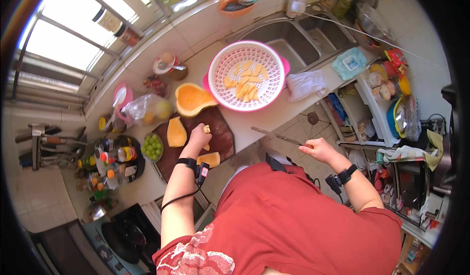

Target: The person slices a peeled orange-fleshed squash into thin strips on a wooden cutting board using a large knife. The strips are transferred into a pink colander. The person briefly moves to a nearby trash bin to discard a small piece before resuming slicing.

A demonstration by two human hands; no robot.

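Note:
My right hand (pixel 320 151) is closed round the handle of a kitchen knife (pixel 276 136), whose blade points left, clear of the cutting board. Over the dark red-brown cutting board (pixel 224 137), my left hand (pixel 197 139) is closed on pale yellow pumpkin pieces (pixel 207 129) that stick out past the fingers. On the board lie a peeled pumpkin chunk (pixel 176 132) left of that hand and another pumpkin chunk (pixel 210 159) nearer me. A hollowed pumpkin half (pixel 193 100) rests at the board's far edge. Behind it, a pink and white colander (pixel 222 86) holds several pumpkin slices (pixel 248 81).
Green grapes (pixel 152 146) sit in a bowl left of the board. A clear plastic bag (pixel 147 108) and a jar (pixel 166 63) stand by the window. The double sink (pixel 293 42) is behind the colander, with a white cloth (pixel 307 85) to its right. Bottles (pixel 117 162) crowd the left.

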